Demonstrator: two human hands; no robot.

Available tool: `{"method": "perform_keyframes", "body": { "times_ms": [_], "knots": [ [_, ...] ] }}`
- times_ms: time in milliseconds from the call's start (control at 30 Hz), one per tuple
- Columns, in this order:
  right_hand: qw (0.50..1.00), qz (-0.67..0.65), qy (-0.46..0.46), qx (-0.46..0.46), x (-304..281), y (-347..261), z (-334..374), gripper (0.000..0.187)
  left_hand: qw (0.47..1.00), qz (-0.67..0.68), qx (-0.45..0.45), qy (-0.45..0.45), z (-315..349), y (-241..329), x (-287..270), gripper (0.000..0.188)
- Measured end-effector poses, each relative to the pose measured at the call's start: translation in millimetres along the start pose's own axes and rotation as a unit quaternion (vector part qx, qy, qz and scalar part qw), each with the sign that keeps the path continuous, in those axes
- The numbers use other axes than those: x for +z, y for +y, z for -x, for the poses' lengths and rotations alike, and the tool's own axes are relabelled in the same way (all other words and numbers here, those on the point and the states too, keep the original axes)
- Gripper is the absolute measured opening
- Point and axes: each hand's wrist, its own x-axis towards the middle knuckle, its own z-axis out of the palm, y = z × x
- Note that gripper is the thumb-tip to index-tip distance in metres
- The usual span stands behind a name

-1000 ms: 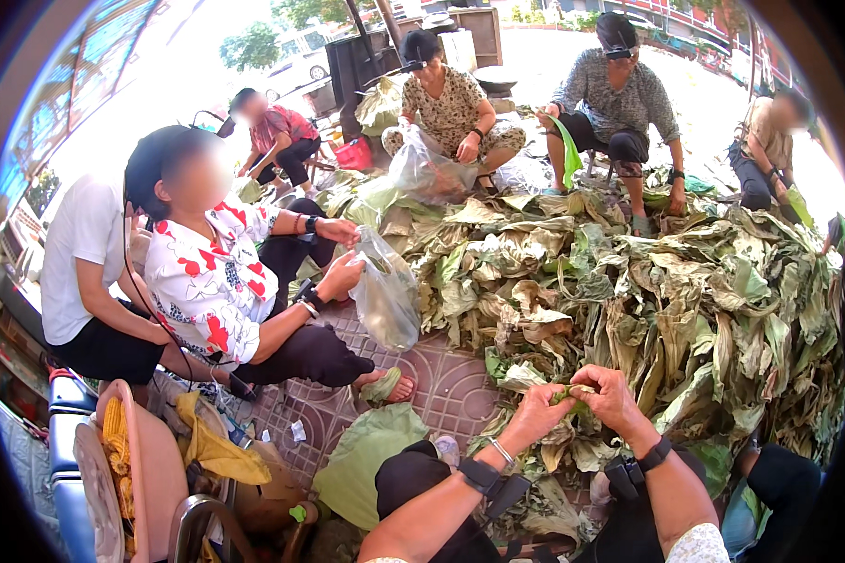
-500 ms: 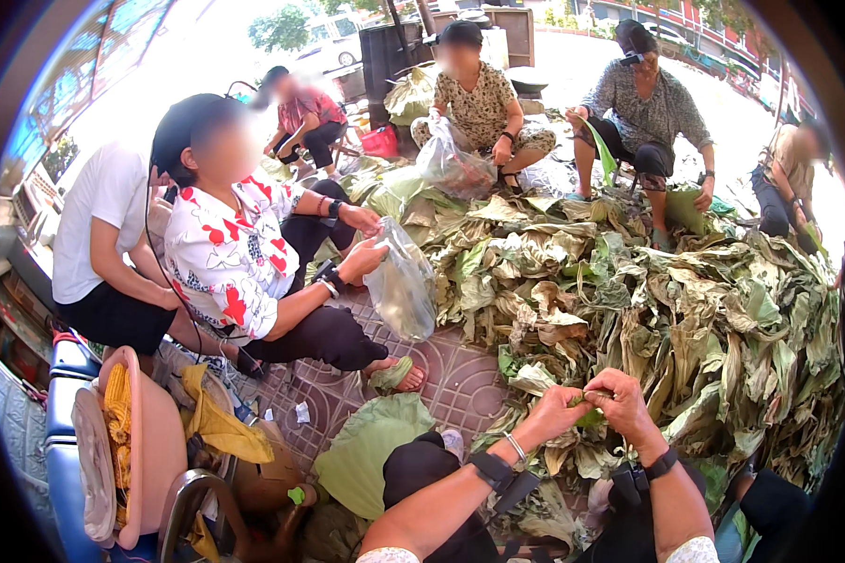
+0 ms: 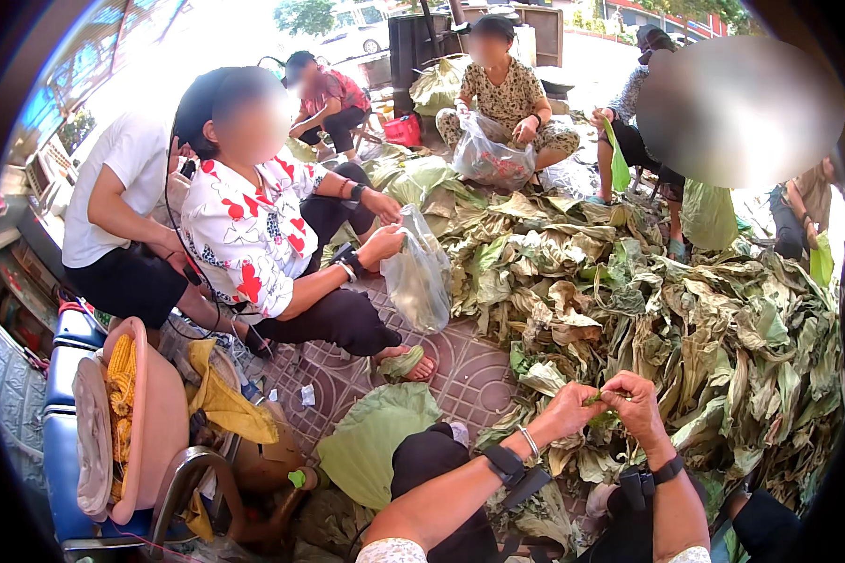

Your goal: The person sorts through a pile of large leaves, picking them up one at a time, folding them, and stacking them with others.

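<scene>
My left hand (image 3: 571,414) and my right hand (image 3: 635,405) meet in front of me, at the near edge of a big heap of wilted leaves (image 3: 573,310). Both are closed, pinching a small green leaf piece (image 3: 595,401) between the fingertips. Its lower part is partly hidden by my fingers, so its full shape cannot be made out. Green and brown leaves lie under and behind my hands. A broad pale green leaf (image 3: 377,441) is spread on the paving beside my left leg.
A person in a red-and-white shirt (image 3: 244,225) sits at my left with a clear plastic bag (image 3: 418,281). Several others sit around the heap. Near left, a pink basin (image 3: 158,441) with corn cobs (image 3: 122,389) rests on a blue seat (image 3: 70,375).
My hands stay together on the green piece, with only small finger shifts. The view has swung slightly left. A large blurred patch now covers the upper right.
</scene>
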Motion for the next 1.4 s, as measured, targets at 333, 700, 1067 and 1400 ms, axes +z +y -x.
{"method": "perform_keyframes", "body": {
  "times_ms": [333, 700, 1067, 1400],
  "knots": [
    [0.997, 0.037, 0.023, -0.058, 3.8, -2.2, -0.3, 0.007, 0.999, -0.033, 0.005, -0.002, -1.3, -3.1, 1.3, 0.016],
    [0.997, 0.026, 0.053, -0.058, 5.1, -6.3, 0.3, 0.005, 0.999, -0.022, 0.032, 0.018, -1.5, -4.7, 2.6, 0.021],
    [0.996, -0.037, 0.040, 0.076, 7.3, 0.5, 3.5, 0.006, 0.995, -0.068, 0.041, 0.052, -1.9, -14.3, 9.5, 0.022],
    [0.968, -0.210, 0.078, 0.116, 13.9, 17.6, 0.5, 0.010, 0.991, -0.075, 0.038, 0.106, 1.5, -8.6, 13.0, 0.011]
  ]
}}
